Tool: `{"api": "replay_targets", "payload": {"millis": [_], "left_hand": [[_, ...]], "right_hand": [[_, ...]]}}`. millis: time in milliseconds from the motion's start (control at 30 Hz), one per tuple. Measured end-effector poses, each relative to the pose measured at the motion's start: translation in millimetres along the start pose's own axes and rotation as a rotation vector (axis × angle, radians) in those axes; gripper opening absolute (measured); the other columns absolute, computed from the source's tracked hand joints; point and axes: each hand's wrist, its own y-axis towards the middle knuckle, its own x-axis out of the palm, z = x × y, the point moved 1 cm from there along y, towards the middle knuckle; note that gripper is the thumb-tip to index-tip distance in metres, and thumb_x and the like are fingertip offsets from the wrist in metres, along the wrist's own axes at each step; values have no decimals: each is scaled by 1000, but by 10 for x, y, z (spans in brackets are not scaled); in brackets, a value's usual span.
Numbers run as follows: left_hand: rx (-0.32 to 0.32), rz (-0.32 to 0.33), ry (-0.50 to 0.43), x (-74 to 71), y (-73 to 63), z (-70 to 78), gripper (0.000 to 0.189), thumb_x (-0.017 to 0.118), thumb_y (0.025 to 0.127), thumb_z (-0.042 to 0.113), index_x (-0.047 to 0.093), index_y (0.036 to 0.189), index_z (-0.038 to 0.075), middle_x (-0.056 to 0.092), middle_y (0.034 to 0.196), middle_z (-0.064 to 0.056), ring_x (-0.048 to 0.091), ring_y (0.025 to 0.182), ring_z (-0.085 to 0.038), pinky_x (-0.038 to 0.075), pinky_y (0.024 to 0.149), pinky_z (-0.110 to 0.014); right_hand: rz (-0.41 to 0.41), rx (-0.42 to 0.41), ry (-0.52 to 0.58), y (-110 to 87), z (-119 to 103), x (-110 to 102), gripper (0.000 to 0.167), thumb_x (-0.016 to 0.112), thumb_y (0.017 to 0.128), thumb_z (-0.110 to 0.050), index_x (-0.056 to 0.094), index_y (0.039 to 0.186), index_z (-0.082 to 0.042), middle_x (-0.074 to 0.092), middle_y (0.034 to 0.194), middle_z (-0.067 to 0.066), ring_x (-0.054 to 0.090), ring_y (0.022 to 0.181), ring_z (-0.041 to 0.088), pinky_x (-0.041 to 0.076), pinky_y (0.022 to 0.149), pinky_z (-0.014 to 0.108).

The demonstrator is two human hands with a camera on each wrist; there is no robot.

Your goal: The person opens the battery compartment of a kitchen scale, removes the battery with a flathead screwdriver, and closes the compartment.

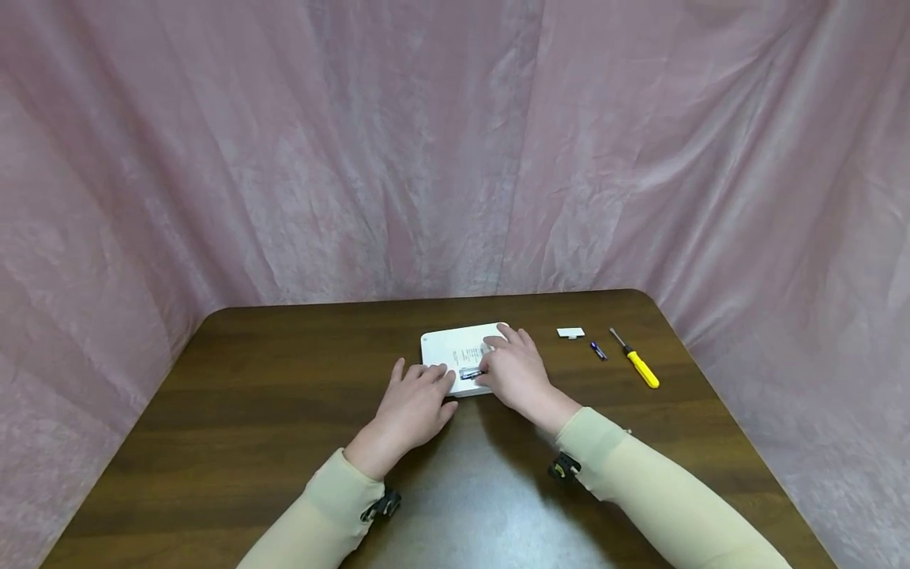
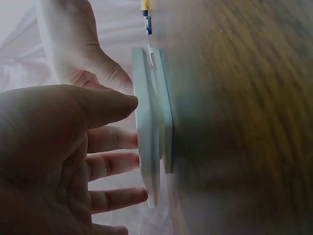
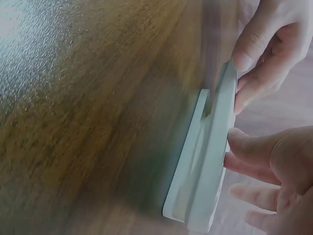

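A white, flat two-layered device (image 1: 444, 344) lies on the table with its printed underside up. In its open battery compartment, near the closer edge, sits a battery (image 1: 471, 373). My left hand (image 1: 414, 401) rests its fairly straight fingertips on the device's near left part. The right hand (image 1: 517, 370) reaches over the right side, thumb and index finger touching at the compartment's right end. Its other fingers stretch across the device's upper right. What lies under the right fingertips is hidden. In the left wrist view, a gap shows between the device's two layers (image 2: 148, 127).
To the right lie a small white cover (image 1: 570, 333), a loose dark blue battery (image 1: 599, 351) and a screwdriver (image 1: 643, 369) with a yellow handle. Behind the brown wooden table (image 1: 284, 379) hangs a pink curtain (image 1: 426, 158).
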Motion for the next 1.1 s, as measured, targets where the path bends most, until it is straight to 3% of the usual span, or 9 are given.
{"api": "replay_targets", "payload": {"millis": [300, 533, 833, 1100], "left_hand": [[22, 22, -14, 12, 6, 23, 55, 71, 109, 43, 65, 156, 16, 59, 161, -7, 55, 145, -37, 28, 125, -71], [25, 17, -18, 4, 8, 47, 54, 69, 111, 44, 64, 158, 17, 58, 162, -6, 54, 146, -36, 28, 126, -71], [25, 9, -12, 5, 33, 57, 55, 70, 110, 42, 63, 158, 17, 57, 163, -6, 54, 147, -35, 27, 126, -71], [19, 14, -12, 7, 39, 79, 55, 70, 110, 43, 64, 158, 17, 58, 162, -6, 54, 146, -35, 28, 126, -71]], "right_hand": [[-9, -41, 119, -13, 139, 15, 15, 94, 90, -22, 84, 90, -11, 65, 148, 23, 37, 158, 49, 31, 125, 68], [1, -148, 43, 6, 185, 1, 11, 92, 92, -24, 87, 99, -17, 63, 153, 21, 34, 161, 47, 26, 128, 67], [-65, -226, 26, 71, 210, -44, 8, 90, 94, -20, 90, 102, -18, 63, 154, 20, 33, 161, 48, 27, 129, 65], [-145, -194, 77, 104, 216, -40, 9, 89, 96, -23, 85, 98, -15, 56, 160, 22, 26, 164, 47, 26, 130, 63]]}}
